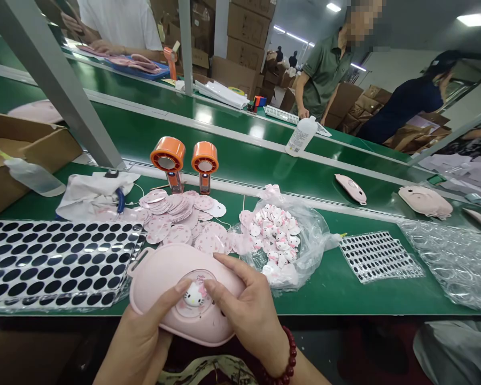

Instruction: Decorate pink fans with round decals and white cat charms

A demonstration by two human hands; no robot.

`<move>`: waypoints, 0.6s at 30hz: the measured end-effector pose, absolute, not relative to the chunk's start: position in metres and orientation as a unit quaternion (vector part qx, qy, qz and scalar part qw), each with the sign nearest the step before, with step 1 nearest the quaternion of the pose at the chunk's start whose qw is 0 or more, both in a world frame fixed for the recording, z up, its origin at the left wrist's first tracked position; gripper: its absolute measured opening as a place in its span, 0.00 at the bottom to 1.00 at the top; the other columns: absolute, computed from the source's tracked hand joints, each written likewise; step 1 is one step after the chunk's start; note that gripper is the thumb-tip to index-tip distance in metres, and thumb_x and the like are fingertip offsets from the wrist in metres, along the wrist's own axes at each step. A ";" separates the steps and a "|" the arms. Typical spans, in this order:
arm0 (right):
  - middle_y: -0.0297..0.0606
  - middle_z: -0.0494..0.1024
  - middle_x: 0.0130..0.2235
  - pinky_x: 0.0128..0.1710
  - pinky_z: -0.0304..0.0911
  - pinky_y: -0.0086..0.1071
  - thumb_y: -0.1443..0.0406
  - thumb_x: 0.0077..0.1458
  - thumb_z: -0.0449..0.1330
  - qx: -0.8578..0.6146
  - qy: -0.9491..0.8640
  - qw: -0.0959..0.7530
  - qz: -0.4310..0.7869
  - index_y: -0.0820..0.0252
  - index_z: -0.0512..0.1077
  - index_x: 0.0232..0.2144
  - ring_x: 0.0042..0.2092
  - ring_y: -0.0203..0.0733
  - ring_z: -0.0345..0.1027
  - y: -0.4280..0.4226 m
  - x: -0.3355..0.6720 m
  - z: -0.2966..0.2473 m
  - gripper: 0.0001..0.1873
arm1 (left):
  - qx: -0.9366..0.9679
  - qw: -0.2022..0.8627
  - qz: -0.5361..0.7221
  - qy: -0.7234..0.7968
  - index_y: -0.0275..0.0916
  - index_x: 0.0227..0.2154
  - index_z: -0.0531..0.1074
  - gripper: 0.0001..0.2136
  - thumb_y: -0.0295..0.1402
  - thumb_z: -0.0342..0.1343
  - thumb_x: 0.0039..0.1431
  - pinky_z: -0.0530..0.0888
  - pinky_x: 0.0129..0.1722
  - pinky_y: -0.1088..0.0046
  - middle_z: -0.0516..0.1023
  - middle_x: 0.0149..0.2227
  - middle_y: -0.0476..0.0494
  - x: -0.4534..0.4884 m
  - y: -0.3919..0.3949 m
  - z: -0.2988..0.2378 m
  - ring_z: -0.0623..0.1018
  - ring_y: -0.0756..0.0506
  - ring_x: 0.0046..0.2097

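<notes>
Holding in both hands [144, 323] [252, 305], rounded pale-pink case [158, 275]; pink-bowed, white cat-face badge [193, 297]

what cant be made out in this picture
Left hand, head view: most fingers hidden behind the pink piece.
Pink piece, head view: its back faces away from the camera.
White bottle, head view: label print too small to read.
Cardboard box, head view: part cut off by the picture's left edge.
</notes>
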State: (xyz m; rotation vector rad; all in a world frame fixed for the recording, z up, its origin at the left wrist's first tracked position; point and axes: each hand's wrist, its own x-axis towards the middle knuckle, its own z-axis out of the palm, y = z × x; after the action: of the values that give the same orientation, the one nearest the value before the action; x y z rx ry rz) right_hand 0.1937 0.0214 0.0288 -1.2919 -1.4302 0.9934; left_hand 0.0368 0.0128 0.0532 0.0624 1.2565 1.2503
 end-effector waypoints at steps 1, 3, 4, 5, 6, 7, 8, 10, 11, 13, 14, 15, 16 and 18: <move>0.40 0.87 0.52 0.55 0.81 0.36 0.55 0.62 0.73 -0.529 -0.573 0.472 0.411 0.57 0.86 0.56 0.52 0.47 0.85 0.021 0.193 0.028 0.23 | 0.015 0.644 0.541 0.541 0.46 0.55 0.80 0.48 0.34 0.89 0.21 0.86 0.40 0.82 0.85 0.58 0.44 0.037 0.012 0.052 0.82 0.33 0.64; 0.40 0.87 0.50 0.55 0.81 0.34 0.56 0.61 0.73 -0.531 -0.574 0.482 0.395 0.57 0.86 0.55 0.51 0.46 0.85 0.021 0.191 0.027 0.22 | 0.016 0.656 0.525 0.542 0.51 0.65 0.74 0.61 0.35 0.90 0.18 0.86 0.40 0.81 0.83 0.61 0.43 0.038 0.008 0.050 0.82 0.34 0.63; 0.40 0.88 0.50 0.54 0.80 0.34 0.56 0.61 0.72 -0.530 -0.578 0.488 0.383 0.56 0.87 0.55 0.50 0.46 0.85 0.021 0.191 0.028 0.22 | 0.031 0.658 0.517 0.547 0.53 0.69 0.71 0.64 0.35 0.90 0.19 0.87 0.41 0.79 0.82 0.62 0.43 0.037 0.006 0.049 0.82 0.33 0.63; 0.39 0.88 0.50 0.54 0.80 0.33 0.57 0.61 0.72 -0.527 -0.583 0.493 0.373 0.56 0.87 0.55 0.50 0.45 0.85 0.020 0.190 0.029 0.21 | 0.048 0.658 0.511 0.551 0.55 0.71 0.68 0.65 0.36 0.90 0.23 0.88 0.43 0.76 0.82 0.63 0.42 0.037 0.004 0.048 0.83 0.34 0.61; 0.39 0.88 0.50 0.54 0.80 0.32 0.57 0.61 0.72 -0.525 -0.586 0.498 0.365 0.55 0.87 0.55 0.50 0.45 0.85 0.020 0.190 0.030 0.20 | 0.066 0.654 0.514 0.551 0.55 0.73 0.66 0.64 0.37 0.89 0.27 0.88 0.44 0.75 0.82 0.63 0.41 0.037 0.003 0.046 0.84 0.34 0.60; 0.39 0.88 0.50 0.54 0.80 0.31 0.58 0.62 0.72 -0.522 -0.589 0.500 0.361 0.55 0.87 0.55 0.50 0.44 0.85 0.019 0.189 0.032 0.20 | 0.080 0.650 0.518 0.550 0.54 0.73 0.66 0.63 0.36 0.89 0.29 0.88 0.45 0.74 0.82 0.62 0.40 0.038 0.002 0.045 0.84 0.33 0.59; 0.39 0.87 0.51 0.54 0.80 0.31 0.59 0.62 0.72 -0.520 -0.592 0.502 0.357 0.55 0.87 0.55 0.50 0.44 0.85 0.019 0.189 0.033 0.20 | 0.086 0.642 0.526 0.551 0.52 0.72 0.68 0.61 0.36 0.89 0.29 0.88 0.44 0.74 0.82 0.62 0.39 0.038 0.002 0.045 0.84 0.33 0.58; 0.40 0.87 0.51 0.54 0.80 0.30 0.60 0.62 0.72 -0.517 -0.597 0.505 0.349 0.56 0.87 0.55 0.50 0.43 0.85 0.019 0.190 0.036 0.20 | 0.091 0.634 0.534 0.552 0.50 0.69 0.73 0.58 0.34 0.88 0.27 0.89 0.45 0.72 0.82 0.63 0.39 0.040 0.003 0.045 0.84 0.31 0.58; 0.40 0.87 0.51 0.54 0.80 0.29 0.60 0.62 0.71 -0.516 -0.599 0.506 0.344 0.57 0.87 0.55 0.50 0.43 0.85 0.019 0.190 0.037 0.20 | 0.093 0.634 0.533 0.553 0.49 0.67 0.75 0.57 0.34 0.88 0.25 0.89 0.47 0.69 0.80 0.64 0.40 0.041 0.003 0.045 0.83 0.30 0.59; 0.39 0.88 0.50 0.54 0.79 0.27 0.61 0.63 0.71 -0.512 -0.604 0.512 0.333 0.58 0.87 0.55 0.50 0.42 0.85 0.019 0.191 0.038 0.20 | 0.094 0.633 0.527 0.559 0.48 0.65 0.77 0.55 0.35 0.88 0.25 0.89 0.51 0.63 0.78 0.67 0.40 0.041 0.005 0.045 0.82 0.28 0.60; 0.39 0.88 0.50 0.54 0.78 0.25 0.61 0.63 0.71 -0.511 -0.605 0.516 0.328 0.59 0.87 0.55 0.49 0.40 0.85 0.019 0.190 0.039 0.20 | 0.097 0.632 0.526 0.561 0.48 0.64 0.77 0.54 0.36 0.89 0.25 0.89 0.52 0.62 0.78 0.67 0.41 0.042 0.006 0.045 0.82 0.27 0.61; 0.38 0.88 0.49 0.54 0.77 0.23 0.61 0.63 0.71 -0.510 -0.604 0.520 0.323 0.59 0.87 0.55 0.49 0.39 0.85 0.019 0.190 0.039 0.19 | 0.099 0.629 0.524 0.565 0.48 0.64 0.77 0.54 0.36 0.89 0.25 0.89 0.53 0.61 0.77 0.68 0.41 0.041 0.006 0.045 0.82 0.27 0.61; 0.38 0.88 0.49 0.54 0.76 0.21 0.61 0.63 0.71 -0.509 -0.603 0.524 0.319 0.59 0.87 0.55 0.49 0.38 0.85 0.019 0.190 0.039 0.19 | 0.101 0.626 0.525 0.567 0.48 0.63 0.78 0.54 0.37 0.89 0.24 0.89 0.53 0.61 0.76 0.69 0.42 0.041 0.006 0.045 0.82 0.27 0.62; 0.37 0.88 0.49 0.54 0.76 0.20 0.61 0.63 0.71 -0.508 -0.602 0.531 0.312 0.58 0.87 0.55 0.49 0.37 0.85 0.020 0.189 0.039 0.19 | 0.107 0.626 0.527 0.564 0.49 0.63 0.78 0.54 0.37 0.89 0.25 0.88 0.55 0.62 0.76 0.69 0.43 0.041 0.007 0.045 0.81 0.27 0.63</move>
State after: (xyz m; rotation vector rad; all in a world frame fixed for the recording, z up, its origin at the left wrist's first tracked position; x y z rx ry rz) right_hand 0.1893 0.0200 0.0393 -1.2135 -1.4369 0.7440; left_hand 0.0410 0.0067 0.0448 0.2457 1.2946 1.2091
